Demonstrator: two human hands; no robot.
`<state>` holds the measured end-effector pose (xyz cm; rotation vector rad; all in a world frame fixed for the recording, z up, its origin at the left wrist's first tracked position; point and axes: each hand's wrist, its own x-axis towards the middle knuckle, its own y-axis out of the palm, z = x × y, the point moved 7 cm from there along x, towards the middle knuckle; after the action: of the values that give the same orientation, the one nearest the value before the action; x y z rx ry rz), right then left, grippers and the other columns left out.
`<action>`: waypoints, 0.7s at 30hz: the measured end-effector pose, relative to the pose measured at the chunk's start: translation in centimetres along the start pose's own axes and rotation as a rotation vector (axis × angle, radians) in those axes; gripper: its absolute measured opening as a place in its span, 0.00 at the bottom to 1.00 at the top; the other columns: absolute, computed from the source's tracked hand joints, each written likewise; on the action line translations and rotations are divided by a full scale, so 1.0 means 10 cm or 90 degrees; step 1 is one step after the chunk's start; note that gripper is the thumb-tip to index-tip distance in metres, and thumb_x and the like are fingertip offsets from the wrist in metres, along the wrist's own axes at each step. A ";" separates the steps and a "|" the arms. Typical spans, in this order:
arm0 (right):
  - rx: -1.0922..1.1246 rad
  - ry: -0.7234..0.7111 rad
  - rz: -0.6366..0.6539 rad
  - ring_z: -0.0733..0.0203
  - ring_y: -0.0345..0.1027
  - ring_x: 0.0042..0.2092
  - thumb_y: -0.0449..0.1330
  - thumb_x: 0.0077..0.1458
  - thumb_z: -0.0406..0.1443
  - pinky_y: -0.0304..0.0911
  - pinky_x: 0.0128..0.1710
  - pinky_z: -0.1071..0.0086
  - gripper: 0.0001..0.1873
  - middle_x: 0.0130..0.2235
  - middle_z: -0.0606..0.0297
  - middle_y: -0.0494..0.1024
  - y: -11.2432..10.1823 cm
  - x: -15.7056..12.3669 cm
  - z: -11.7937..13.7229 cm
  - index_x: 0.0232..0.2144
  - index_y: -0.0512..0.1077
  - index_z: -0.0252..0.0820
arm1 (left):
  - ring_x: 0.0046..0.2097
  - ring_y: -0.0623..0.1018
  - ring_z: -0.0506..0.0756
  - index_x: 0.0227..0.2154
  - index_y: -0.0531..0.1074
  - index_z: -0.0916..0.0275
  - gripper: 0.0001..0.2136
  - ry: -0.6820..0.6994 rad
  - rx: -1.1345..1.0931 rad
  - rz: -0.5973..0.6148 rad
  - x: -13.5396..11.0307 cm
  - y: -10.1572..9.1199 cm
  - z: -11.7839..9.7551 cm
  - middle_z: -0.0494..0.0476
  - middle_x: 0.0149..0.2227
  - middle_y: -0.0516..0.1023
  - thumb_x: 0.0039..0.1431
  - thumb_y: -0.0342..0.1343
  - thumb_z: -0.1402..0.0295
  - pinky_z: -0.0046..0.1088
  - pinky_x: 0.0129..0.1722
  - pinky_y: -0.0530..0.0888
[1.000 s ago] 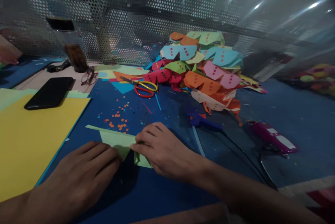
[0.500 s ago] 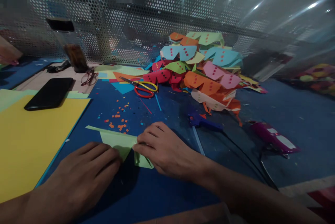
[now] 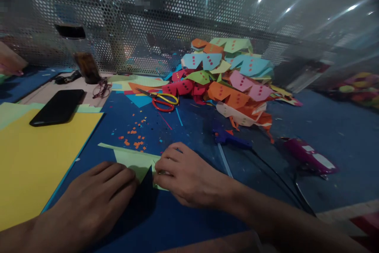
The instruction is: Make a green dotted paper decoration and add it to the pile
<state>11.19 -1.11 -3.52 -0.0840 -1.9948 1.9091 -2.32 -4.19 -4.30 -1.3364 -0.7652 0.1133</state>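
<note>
A folded piece of light green paper (image 3: 134, 161) lies on the blue tabletop, with a narrow folded strip along its far edge and a notch at its near side. My left hand (image 3: 99, 192) rests on the paper's left part, fingers curled together and their tips hidden. On the right part sits my right hand (image 3: 186, 174), its fingers bent and closed over the paper, covering much of that side. Small orange paper squares (image 3: 136, 138) are scattered just beyond the paper.
Yellow-and-red-handled scissors (image 3: 164, 101) lie ahead, near a pile of folded coloured paper pieces (image 3: 231, 95). A blue glue gun (image 3: 232, 139) and a purple pouch (image 3: 308, 154) are on the right. Yellow sheets (image 3: 44, 158), a black phone (image 3: 57, 107) and a bottle (image 3: 85, 63) stand left. Another person's hand (image 3: 10, 59) shows far left.
My right hand has shifted slightly nearer to me and its fingers have curled further over the right part of the green paper. My left hand has hardly moved.
</note>
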 end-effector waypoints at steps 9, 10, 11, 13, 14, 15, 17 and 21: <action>0.003 -0.026 -0.007 0.56 0.63 0.43 0.54 0.65 0.29 0.58 0.50 0.59 0.10 0.38 0.64 0.76 -0.02 0.00 0.10 0.35 0.76 0.39 | 0.29 0.74 0.57 0.32 0.75 0.61 0.16 -0.002 0.000 -0.006 0.01 0.00 0.00 0.55 0.30 0.80 0.64 0.43 0.81 0.36 0.31 0.66; 0.011 -0.025 -0.008 0.56 0.63 0.43 0.55 0.64 0.29 0.58 0.50 0.59 0.09 0.38 0.64 0.76 -0.03 0.00 0.09 0.35 0.76 0.39 | 0.29 0.74 0.57 0.32 0.75 0.61 0.16 -0.002 0.001 -0.006 0.01 0.00 0.00 0.55 0.30 0.79 0.64 0.43 0.81 0.36 0.32 0.67; 0.019 -0.024 -0.018 0.57 0.64 0.42 0.55 0.64 0.29 0.58 0.49 0.60 0.09 0.37 0.63 0.76 -0.04 0.00 0.09 0.35 0.76 0.38 | 0.30 0.74 0.57 0.33 0.75 0.61 0.16 -0.004 0.000 -0.005 0.00 0.01 0.00 0.55 0.30 0.79 0.64 0.43 0.81 0.36 0.32 0.67; 0.030 -0.003 -0.060 0.57 0.64 0.42 0.55 0.63 0.29 0.58 0.48 0.60 0.09 0.38 0.62 0.77 -0.09 -0.01 0.04 0.36 0.76 0.38 | 0.30 0.74 0.57 0.33 0.75 0.61 0.15 -0.012 -0.001 0.002 0.00 0.02 0.01 0.55 0.29 0.79 0.65 0.44 0.80 0.37 0.31 0.67; 0.030 0.023 -0.087 0.56 0.64 0.42 0.54 0.63 0.28 0.58 0.48 0.60 0.09 0.39 0.61 0.77 -0.11 -0.02 -0.01 0.38 0.76 0.37 | 0.30 0.74 0.57 0.33 0.75 0.61 0.15 -0.014 0.000 0.006 0.00 0.03 0.01 0.55 0.29 0.79 0.65 0.44 0.79 0.37 0.31 0.67; 0.027 0.061 -0.113 0.56 0.64 0.42 0.54 0.63 0.28 0.58 0.47 0.60 0.09 0.40 0.60 0.77 -0.13 -0.02 -0.07 0.40 0.75 0.37 | 0.30 0.74 0.57 0.33 0.75 0.61 0.15 -0.015 0.003 0.007 0.00 0.03 0.01 0.55 0.30 0.79 0.65 0.44 0.79 0.37 0.32 0.67; 0.013 0.149 -0.143 0.55 0.65 0.44 0.54 0.64 0.29 0.57 0.46 0.60 0.10 0.41 0.59 0.78 -0.14 -0.04 -0.19 0.43 0.74 0.36 | 0.31 0.75 0.57 0.35 0.75 0.61 0.15 -0.011 0.010 0.004 0.02 0.00 0.00 0.56 0.32 0.80 0.64 0.44 0.80 0.37 0.33 0.68; 0.022 0.242 -0.077 0.55 0.66 0.44 0.55 0.67 0.33 0.56 0.44 0.61 0.07 0.41 0.59 0.77 -0.02 -0.04 -0.32 0.41 0.73 0.38 | 0.31 0.76 0.57 0.42 0.75 0.63 0.15 -0.001 0.033 0.024 0.10 -0.02 -0.03 0.57 0.34 0.82 0.62 0.44 0.80 0.36 0.31 0.69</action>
<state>12.56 1.81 -3.43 -0.2880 -1.6742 1.7032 -1.49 -4.06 -3.70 -1.3016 -0.7342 0.1628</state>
